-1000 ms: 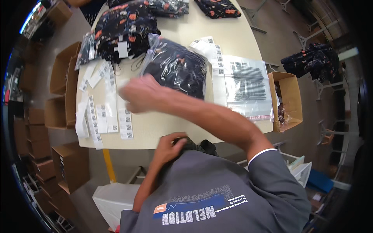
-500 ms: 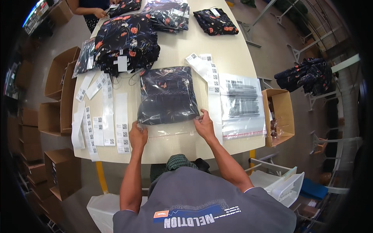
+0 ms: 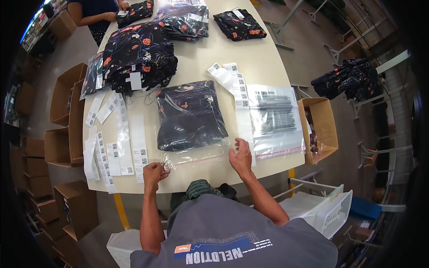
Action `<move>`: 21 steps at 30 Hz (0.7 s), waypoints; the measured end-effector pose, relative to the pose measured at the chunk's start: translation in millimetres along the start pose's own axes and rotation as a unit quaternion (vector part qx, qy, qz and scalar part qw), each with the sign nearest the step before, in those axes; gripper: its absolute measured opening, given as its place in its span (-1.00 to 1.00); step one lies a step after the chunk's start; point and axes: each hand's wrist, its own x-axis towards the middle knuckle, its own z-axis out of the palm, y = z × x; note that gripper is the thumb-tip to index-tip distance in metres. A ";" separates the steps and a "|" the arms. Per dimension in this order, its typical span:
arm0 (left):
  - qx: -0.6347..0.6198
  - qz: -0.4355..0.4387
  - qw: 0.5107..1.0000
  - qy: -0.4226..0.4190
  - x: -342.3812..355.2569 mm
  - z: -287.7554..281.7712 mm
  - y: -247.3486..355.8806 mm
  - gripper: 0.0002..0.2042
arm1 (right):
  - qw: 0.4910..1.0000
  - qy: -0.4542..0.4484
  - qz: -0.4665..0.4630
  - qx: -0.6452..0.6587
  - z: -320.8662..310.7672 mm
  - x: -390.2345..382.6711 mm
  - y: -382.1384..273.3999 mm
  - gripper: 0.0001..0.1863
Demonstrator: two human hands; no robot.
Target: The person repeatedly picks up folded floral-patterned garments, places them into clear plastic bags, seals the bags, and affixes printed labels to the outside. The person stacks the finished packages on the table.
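Note:
A folded dark floral garment in a clear plastic bag (image 3: 190,116) lies flat on the beige table (image 3: 263,67) in front of me. My left hand (image 3: 155,171) pinches the bag's open flap at its near left corner. At the near right corner my right hand (image 3: 241,157) presses flat on the same flap. The flap (image 3: 196,156) stretches between both hands, close to the table's front edge.
Strips of white barcode labels (image 3: 114,152) lie left of the bag, more label strips (image 3: 232,80) to its right. A stack of empty clear bags (image 3: 275,118) sits at right, a floral garment pile (image 3: 140,56) behind. Cardboard boxes (image 3: 67,94) line the left; another person (image 3: 96,11) stands far left.
A second ago my right arm reached across the table while laying the bagged garment down. Then both hands held the bag's near corners; now they have slid back onto the flap.

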 end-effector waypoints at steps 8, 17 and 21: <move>0.001 -0.023 0.996 -0.082 -9.9 -8.2 9.2 -0.81 | 0.956 -0.181 -0.177 0.147 46.1 -31.7 -125.4 -0.83; -0.034 -0.021 0.983 -0.179 0.3 -30.5 -0.5 -0.86 | 0.951 -0.236 -0.136 0.143 120.4 -76.8 -154.4 -0.88; -0.054 -0.007 0.973 -0.224 5.2 -35.2 -4.7 -0.82 | 0.959 -0.231 -0.107 0.128 123.3 -82.5 -158.6 -0.91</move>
